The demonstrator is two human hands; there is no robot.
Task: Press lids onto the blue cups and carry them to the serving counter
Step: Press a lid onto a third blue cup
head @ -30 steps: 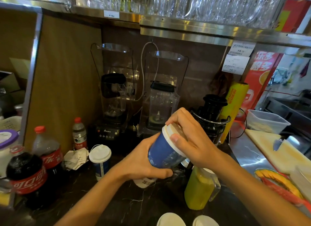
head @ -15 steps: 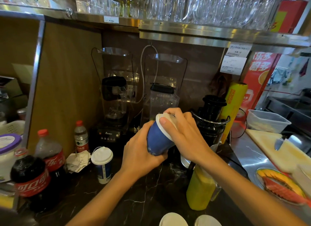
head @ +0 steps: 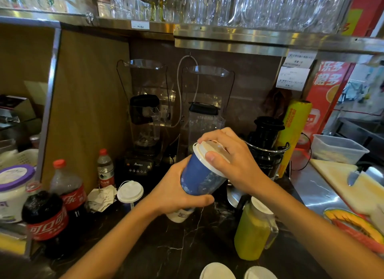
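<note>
Up above the dark marbled desk [head: 187, 243], held in mid-air and tipped over to the right, is the blue paper cup [head: 199, 179] that's getting its lid right now. The left hand [head: 176, 195] is wrapped round the lower body of the cup, fingers closed on it, thumb across the front. The right hand [head: 232, 160] is cupped over the white plastic lid [head: 207, 154], thumb pressing on the near rim and the other fingers curled over the far edge.

My two cents on doing this bit well: work the pressure round the rim bit by bit instead of mashing the middle, since that style of lid usually only seals once every part of the edge has clicked down. I can't tell from here if the far side is seated, the fingers hide it. I'd also straighten the cup before pushing hard, because if there's drink inside, a tilt plus a half-seated lid is asking for a spill. And go easy with the left-hand squeeze, paper walls buckle and can pop the rim back out.

A second blue cup with a white lid [head: 130, 192] already stands on the desk just left of the hands, so I'd guess we're about halfway before the carrying starts.
</note>
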